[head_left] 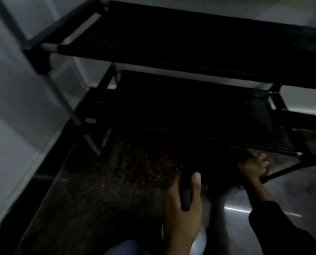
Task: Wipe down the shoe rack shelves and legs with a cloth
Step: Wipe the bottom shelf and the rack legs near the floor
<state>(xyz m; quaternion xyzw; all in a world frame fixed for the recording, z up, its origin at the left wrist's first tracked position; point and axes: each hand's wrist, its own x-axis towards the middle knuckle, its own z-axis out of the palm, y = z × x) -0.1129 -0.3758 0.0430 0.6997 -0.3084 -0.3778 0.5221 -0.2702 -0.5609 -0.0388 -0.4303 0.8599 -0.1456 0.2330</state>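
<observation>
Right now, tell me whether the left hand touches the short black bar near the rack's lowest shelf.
Touching. The head view shows the left hand curled round the short black bar, thumb pressed along its side.

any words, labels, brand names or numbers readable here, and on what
None readable: no words, labels or numbers show on the shoe rack, the dark bar in the left hand, the wall or the floor. The picture is dark and blurred.
</observation>
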